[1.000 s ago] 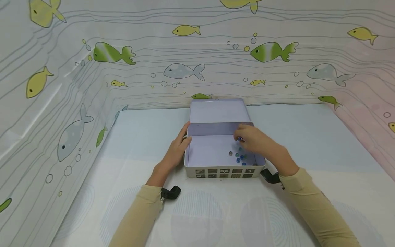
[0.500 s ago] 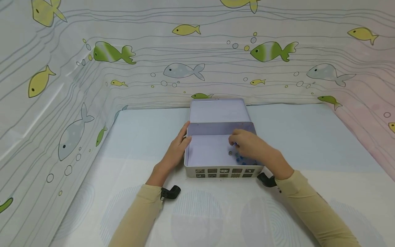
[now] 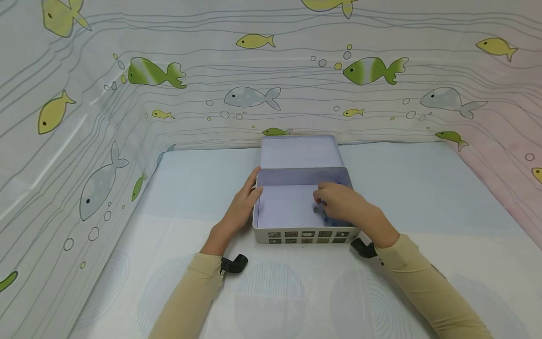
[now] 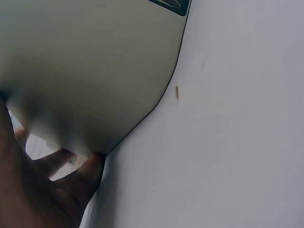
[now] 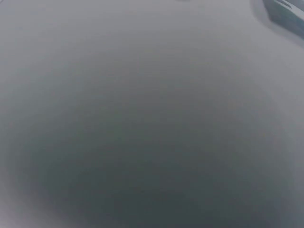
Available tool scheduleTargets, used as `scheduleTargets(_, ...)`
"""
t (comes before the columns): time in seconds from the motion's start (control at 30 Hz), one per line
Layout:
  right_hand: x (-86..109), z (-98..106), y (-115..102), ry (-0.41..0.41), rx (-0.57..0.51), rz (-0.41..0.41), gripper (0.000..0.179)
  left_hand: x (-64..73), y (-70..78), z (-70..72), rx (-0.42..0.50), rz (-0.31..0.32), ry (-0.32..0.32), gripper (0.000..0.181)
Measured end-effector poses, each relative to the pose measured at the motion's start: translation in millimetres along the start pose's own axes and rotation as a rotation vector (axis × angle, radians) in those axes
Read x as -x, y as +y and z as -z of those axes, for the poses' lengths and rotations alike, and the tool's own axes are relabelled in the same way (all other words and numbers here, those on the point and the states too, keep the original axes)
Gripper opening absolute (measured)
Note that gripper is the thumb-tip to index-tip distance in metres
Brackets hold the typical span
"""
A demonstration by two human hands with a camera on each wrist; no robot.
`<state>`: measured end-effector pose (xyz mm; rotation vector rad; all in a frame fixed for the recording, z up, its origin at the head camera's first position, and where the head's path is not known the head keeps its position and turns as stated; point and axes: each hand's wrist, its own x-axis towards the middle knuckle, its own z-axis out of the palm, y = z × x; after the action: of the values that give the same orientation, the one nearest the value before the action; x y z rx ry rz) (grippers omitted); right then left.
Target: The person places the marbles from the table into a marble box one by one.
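A shallow light-lilac metal box with its hinged lid tipped back lies on the table in the head view. My left hand rests along its left side, fingers stretched out and thumb at the rim. In the left wrist view, the fingers touch the box's outer wall. My right hand is inside the box at the right, its curled fingers pinching a small blue marble that is mostly hidden. Below it lie several blue marbles and a greyish one, partly covered by the hand.
Small dark square pictures line the box's front wall. The pale tablecloth surrounds it, and a fish-print curtain rises behind and to the left. Black wrist cameras sit at both wrists. The right wrist view is mostly a blurred grey surface.
My right hand has moved left and slightly nearer inside the box with the blue marble, covering more of the marbles below. The left hand and the box have stayed put.
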<state>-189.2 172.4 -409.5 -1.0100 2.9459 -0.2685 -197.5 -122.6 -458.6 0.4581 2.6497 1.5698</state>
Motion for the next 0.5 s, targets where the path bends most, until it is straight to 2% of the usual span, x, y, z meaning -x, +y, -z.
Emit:
scheduleTargets(0.27,0.0,-1.3,0.9,0.014,0.011,0.01,0.021,0.1,-0.4,-0.1,-0.003,-0.003,0.001,0.06)
scheduleTargets(0.5,0.2,-3.5,3.1,0.071,0.008,0.025,0.015,-0.1,-0.8,0.1,-0.005,0.003,-0.002,0.058)
